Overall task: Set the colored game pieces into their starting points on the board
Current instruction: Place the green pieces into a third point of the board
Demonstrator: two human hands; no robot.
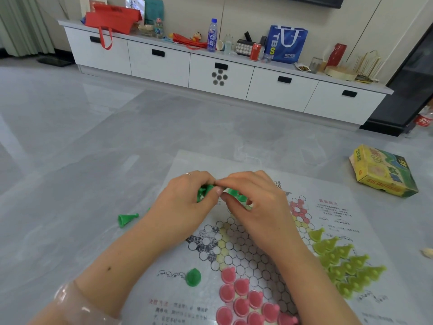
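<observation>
A paper Chinese-checkers board (255, 252) lies flat on the grey floor. My left hand (185, 200) grips several dark green pieces (203, 193) above the board's far corner. My right hand (255, 200) pinches more green pieces (236, 194) right beside it, fingertips of both hands touching. One green piece (126, 219) lies on its side left of the board, and another (193, 277) stands on the board's near left. Several pink pieces (243, 299) fill the near corner. Several yellow-green pieces (344, 263) fill the right corner.
The yellow game box (382, 171) lies on the floor to the far right. A long white cabinet (220, 73) with bags, bottles and cans on top runs along the back wall. A small pale object (428, 252) sits at the right edge.
</observation>
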